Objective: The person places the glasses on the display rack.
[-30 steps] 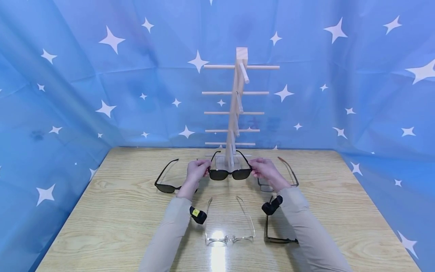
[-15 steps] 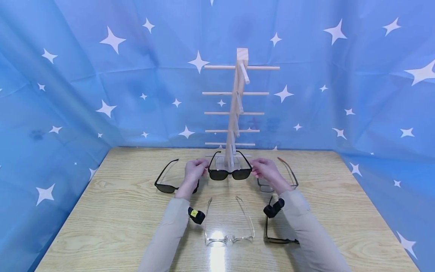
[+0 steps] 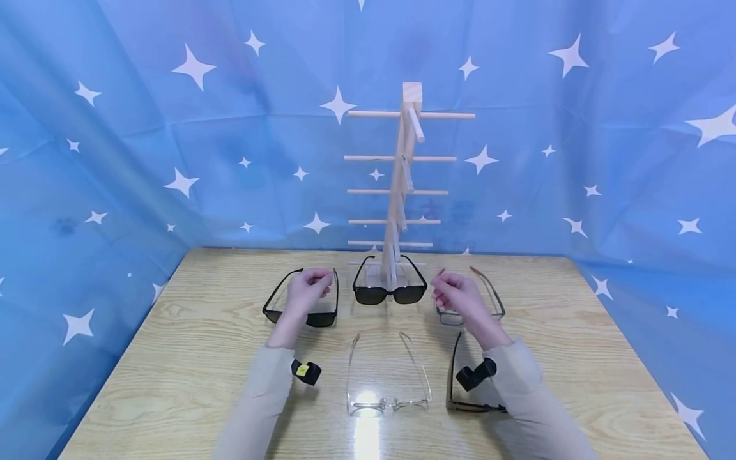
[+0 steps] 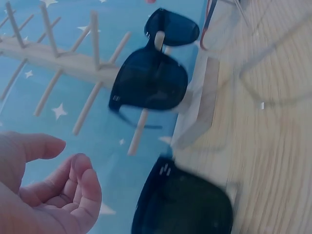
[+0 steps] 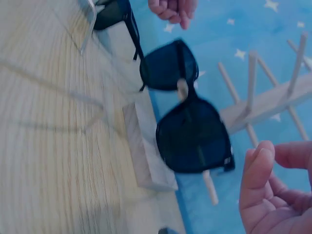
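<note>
Plainly, the sunglasses sit low on the rack, near the far edge of the table. Both hands are empty, fingers loosely bent: the left hand by a dark pair, the right hand by a clear pair. The sunglasses look light, stiff and smooth, with fragile arms; the front corners, beside the hinges, seem the safest hold.

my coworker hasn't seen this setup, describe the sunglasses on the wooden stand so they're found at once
At the far end of the table rises a tall wooden stand with rows of pegs. Low on it hang black sunglasses. The similar pair to the left lies on the table; only this one sits on pegs.
</note>
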{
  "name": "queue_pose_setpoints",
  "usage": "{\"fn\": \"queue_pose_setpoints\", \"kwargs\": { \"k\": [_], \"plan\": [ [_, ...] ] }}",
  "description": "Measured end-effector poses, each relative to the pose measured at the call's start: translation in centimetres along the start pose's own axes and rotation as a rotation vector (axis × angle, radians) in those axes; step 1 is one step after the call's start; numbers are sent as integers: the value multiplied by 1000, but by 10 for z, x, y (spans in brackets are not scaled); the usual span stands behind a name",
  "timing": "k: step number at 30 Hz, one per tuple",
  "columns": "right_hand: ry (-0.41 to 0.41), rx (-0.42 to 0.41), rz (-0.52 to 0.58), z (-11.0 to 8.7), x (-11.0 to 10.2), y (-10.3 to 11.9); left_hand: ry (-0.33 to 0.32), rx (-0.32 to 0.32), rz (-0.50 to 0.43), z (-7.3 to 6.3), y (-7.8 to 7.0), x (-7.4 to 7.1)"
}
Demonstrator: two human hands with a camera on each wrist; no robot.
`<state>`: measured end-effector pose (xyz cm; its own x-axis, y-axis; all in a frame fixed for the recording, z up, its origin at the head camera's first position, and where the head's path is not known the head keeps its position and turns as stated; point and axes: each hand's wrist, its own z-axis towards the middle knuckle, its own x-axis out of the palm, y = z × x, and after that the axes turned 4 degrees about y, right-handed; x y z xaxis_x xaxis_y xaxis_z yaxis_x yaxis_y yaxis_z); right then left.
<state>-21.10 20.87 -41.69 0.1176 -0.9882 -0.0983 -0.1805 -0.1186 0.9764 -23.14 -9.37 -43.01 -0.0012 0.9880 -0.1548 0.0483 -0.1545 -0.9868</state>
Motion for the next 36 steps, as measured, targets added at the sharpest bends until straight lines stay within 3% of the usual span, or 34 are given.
{"fn": "queue_pose_setpoints", "kwargs": {
  "k": [9,18,29,36],
  "plan": [
    [31,-62,10,-15,28,0,-50,-21,36,-10,9,-35],
    [127,-111,-59,-28,60,1,-123,-7,31,-13,20,-61],
    [233,-176,-72,-25,94,-5,-193,-11,43,-21,29,-88],
    [259,-164,-73,-20,118,-8,-235,-11,49,-21,35,-98]
  ]
}}
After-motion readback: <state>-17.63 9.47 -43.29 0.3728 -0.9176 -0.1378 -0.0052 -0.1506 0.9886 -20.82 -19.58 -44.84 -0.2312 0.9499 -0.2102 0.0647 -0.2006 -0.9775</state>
